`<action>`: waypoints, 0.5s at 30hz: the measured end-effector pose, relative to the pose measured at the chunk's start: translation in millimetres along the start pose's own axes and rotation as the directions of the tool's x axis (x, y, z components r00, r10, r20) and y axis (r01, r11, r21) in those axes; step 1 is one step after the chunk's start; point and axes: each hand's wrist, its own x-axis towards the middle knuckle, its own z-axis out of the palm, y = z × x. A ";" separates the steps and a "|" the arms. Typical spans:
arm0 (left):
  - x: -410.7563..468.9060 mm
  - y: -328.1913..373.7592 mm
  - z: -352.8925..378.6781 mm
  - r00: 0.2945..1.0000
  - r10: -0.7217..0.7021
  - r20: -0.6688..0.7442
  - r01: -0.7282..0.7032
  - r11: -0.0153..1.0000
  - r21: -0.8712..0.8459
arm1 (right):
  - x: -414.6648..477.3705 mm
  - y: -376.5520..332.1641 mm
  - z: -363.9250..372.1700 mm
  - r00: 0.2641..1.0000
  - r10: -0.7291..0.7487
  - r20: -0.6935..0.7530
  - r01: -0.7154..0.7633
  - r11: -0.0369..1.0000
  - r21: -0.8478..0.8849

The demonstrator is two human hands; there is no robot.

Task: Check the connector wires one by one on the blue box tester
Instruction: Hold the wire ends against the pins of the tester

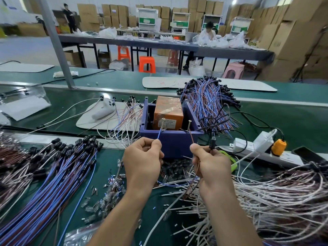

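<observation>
left hand (142, 160): fingers curled, thumb and forefinger pinching the blue wire (159, 134) near its end.
right hand (211, 162): fingers curled, pinching the brown wire (192, 138); the black connector (212, 144) stands up at its fingertips.
blue wire: rises from the left hand's fingertips, and its tip meets the left screw (162, 124).
brown wire: rises from the right thumb towards the foot of the right screw (189, 125); whether they touch cannot be told. Its other part trails down under the right hand.
blue box tester (170, 139): just beyond both hands, its near wall between them, open at the top. The two screws stand on its near rim.
orange block (168, 112): inside the box, beyond the screws.
sorted bundle (58, 174): blue and brown wires with black connector ends, lying to the left of the left hand.
white wire pile (284, 201): to the right of the right hand and below it.
blue wire heap (207, 102): beyond the right hand, against the box's right wall.
power strip (262, 148): to the right of the right hand, carrying an orange plug (278, 147).
loose small parts (110, 192): scattered beside the left wrist.
counter (292, 118): green, bearing all of these.
</observation>
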 end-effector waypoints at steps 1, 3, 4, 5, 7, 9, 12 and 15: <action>0.0 0.0 -0.1 1.000 0.003 0.000 -0.003 1.000 -0.003 | -0.4 0.1 -0.3 1.000 0.006 0.008 -0.006 1.000 0.001; 0.1 -0.1 -0.5 1.000 0.007 -0.002 -0.007 1.000 -0.006 | -1.2 -0.4 -1.4 1.000 0.007 0.018 -0.007 1.000 0.010; 0.1 -0.2 -0.7 1.000 0.009 -0.001 -0.009 1.000 -0.007 | -1.7 -0.5 -2.1 1.000 0.002 0.021 -0.002 1.000 0.010; 0.1 -0.4 -0.8 1.000 0.010 0.001 -0.010 1.000 -0.007 | -2.2 -0.9 -2.7 1.000 -0.002 0.024 0.002 1.000 0.007; -0.2 -0.4 -1.0 1.000 0.009 0.007 -0.009 1.000 -0.006 | -3.4 -1.8 -3.8 0.999 -0.008 0.036 0.008 1.000 -0.002; -0.1 -0.5 -1.1 1.000 0.006 0.012 -0.006 1.000 -0.002 | -4.6 -2.3 -4.5 0.999 -0.006 0.047 0.006 1.000 -0.004; -0.1 -1.3 -1.6 1.000 0.005 0.018 -0.005 1.000 0.008 | -6.6 -1.7 -4.9 0.999 -0.001 0.050 0.001 1.000 0.002; -0.1 -0.7 -1.7 0.999 0.012 0.033 -0.012 1.000 0.012 | -8.3 -0.8 -6.3 0.999 0.006 0.032 -0.007 0.999 0.032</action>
